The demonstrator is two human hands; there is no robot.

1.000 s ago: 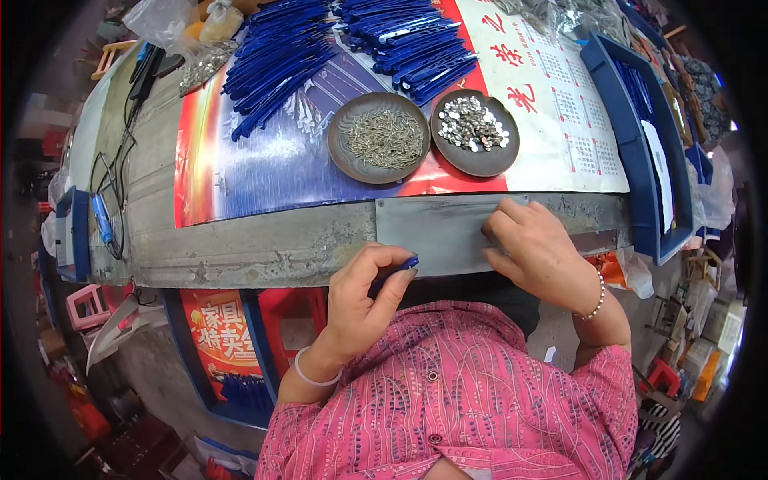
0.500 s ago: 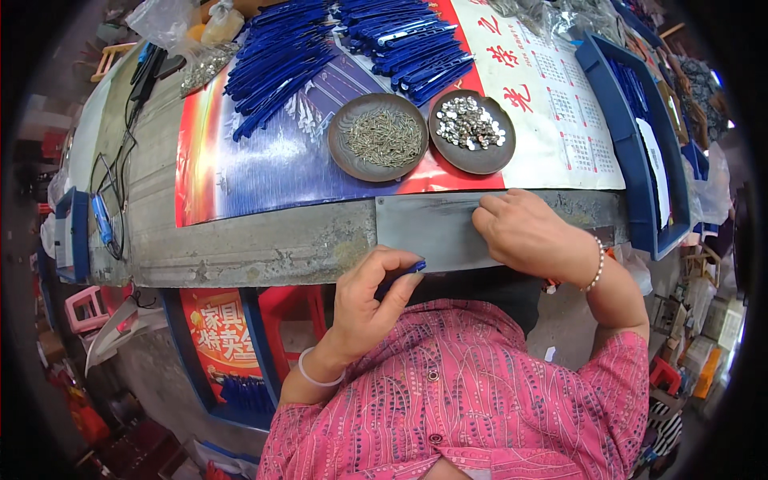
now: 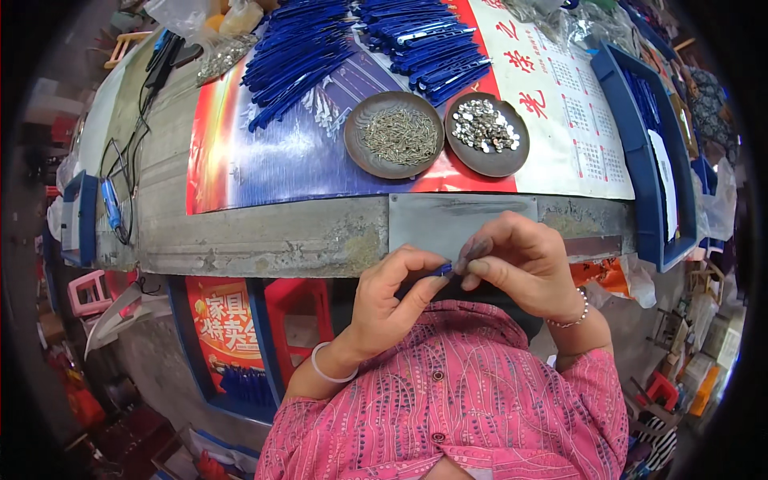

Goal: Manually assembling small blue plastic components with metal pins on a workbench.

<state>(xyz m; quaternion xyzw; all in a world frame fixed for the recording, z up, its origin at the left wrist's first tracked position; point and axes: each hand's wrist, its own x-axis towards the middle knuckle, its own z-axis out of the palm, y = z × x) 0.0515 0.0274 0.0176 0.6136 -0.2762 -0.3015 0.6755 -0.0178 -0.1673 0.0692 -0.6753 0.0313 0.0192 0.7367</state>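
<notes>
My left hand (image 3: 384, 300) pinches a small blue strip-like piece (image 3: 442, 271) between thumb and forefinger, most of it hidden by the hand. My right hand (image 3: 528, 268) is up against the piece's exposed end, its thumb and dark-stained fingertips pressed together. Whatever those fingers hold, if anything, is too small to make out. Both hands are in front of a grey metal plate (image 3: 432, 220) at the table's near edge. Beyond it, one brown dish (image 3: 358, 154) holds many thin metal pins (image 3: 400, 136); a second brown dish (image 3: 490, 165) holds shiny round metal pieces (image 3: 482, 124).
Piles of long blue strips (image 3: 300, 60) lie on a calendar poster (image 3: 264, 172) at the back. A blue tray (image 3: 646, 188) stands on the right. Cables (image 3: 126, 188) and a bag of metal bits (image 3: 220, 64) are on the left. A red stool (image 3: 296, 300) stands below the table.
My right hand has come off the metal plate and moved toward me to meet the blue piece. My left hand, still pinching it, has shifted slightly right in the picture.
</notes>
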